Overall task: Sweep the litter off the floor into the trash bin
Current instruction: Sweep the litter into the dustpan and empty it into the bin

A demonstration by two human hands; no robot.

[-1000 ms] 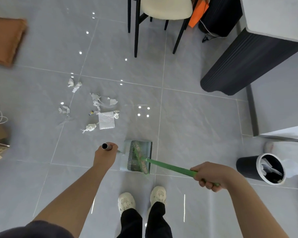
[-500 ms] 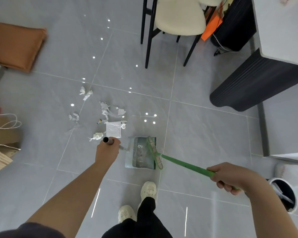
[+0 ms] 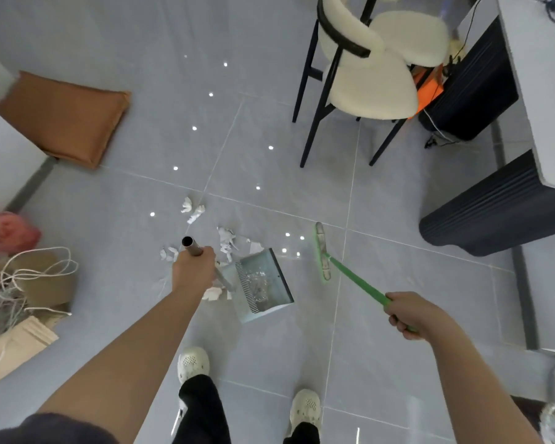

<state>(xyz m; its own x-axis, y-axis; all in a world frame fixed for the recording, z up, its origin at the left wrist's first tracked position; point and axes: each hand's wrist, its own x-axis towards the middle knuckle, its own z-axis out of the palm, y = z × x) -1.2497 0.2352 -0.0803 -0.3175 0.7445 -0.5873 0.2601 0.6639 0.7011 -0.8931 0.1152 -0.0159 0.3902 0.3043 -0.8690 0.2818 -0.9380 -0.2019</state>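
Gripping the dustpan (image 3: 259, 285) handle, your left hand (image 3: 193, 271) is closed around the metal tube at the centre of the frame. Your right hand (image 3: 412, 314) is wrapped around the green broom (image 3: 324, 251) stick at the right, with the broom head on the floor beside the pan, apart from it. Paper litter (image 3: 226, 243) lies just above and left of the pan.
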